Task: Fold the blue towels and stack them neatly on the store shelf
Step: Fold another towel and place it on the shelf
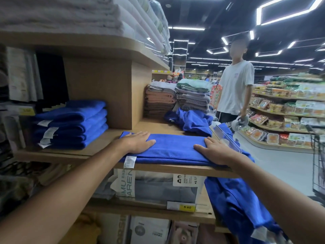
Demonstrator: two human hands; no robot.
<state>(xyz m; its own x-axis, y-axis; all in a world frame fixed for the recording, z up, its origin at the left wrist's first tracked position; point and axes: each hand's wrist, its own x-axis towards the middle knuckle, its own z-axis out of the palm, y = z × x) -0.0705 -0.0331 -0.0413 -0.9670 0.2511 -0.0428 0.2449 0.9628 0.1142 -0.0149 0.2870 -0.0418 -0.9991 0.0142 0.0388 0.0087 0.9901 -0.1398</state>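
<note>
2 hands [137, 142] [213, 150], 1 flat twl [175, 147], 1 twl stack [73, 124]

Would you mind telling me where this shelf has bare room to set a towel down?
Bare shelf lies between the stacked blue towels and the folded towel at the front edge, and a strip runs behind it toward the wooden divider. Rightward it is crowded: crumpled blue towels in front of brown and grey towel stacks.

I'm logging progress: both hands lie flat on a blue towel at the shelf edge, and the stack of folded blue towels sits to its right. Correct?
Not quite. The head view shows the left hand and right hand flat on the towel at the shelf edge, but the stack sits to its left, not right.
</note>
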